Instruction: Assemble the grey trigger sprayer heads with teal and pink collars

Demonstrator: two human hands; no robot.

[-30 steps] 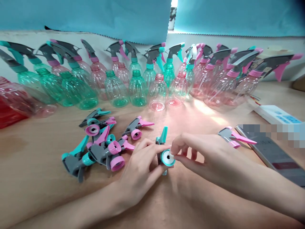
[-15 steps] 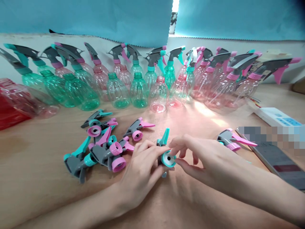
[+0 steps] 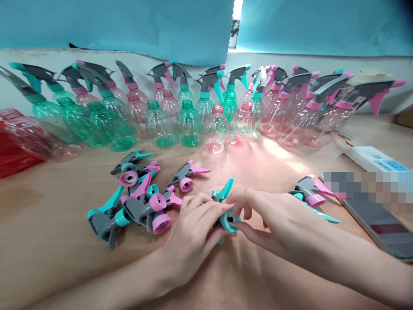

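Note:
A grey trigger spray head (image 3: 222,193) with a teal trigger and collar is in my left hand (image 3: 193,228), whose fingers and thumb close around it. The collar's open end faces me, and a white part with a dark hole shows inside. My right hand (image 3: 267,211) has its thumb and index finger pinched on the right edge of the collar; the other fingers curl behind. Whether something small is also between those fingertips, I cannot tell. Left of my hands lies a pile of loose spray heads (image 3: 138,206) with pink or teal collars.
Behind stand clear green bottles (image 3: 189,125) and pink bottles (image 3: 215,129), several topped with spray heads. At right lie a pink-triggered spray head (image 3: 309,189), a teal one partly under my arm, a phone (image 3: 377,224) and a white box (image 3: 374,157). A red bag (image 3: 16,155) is at far left.
The spray head's collar has turned and tilted slightly to the right and down. My right fingers have closed in on its edge and now cover part of its opening.

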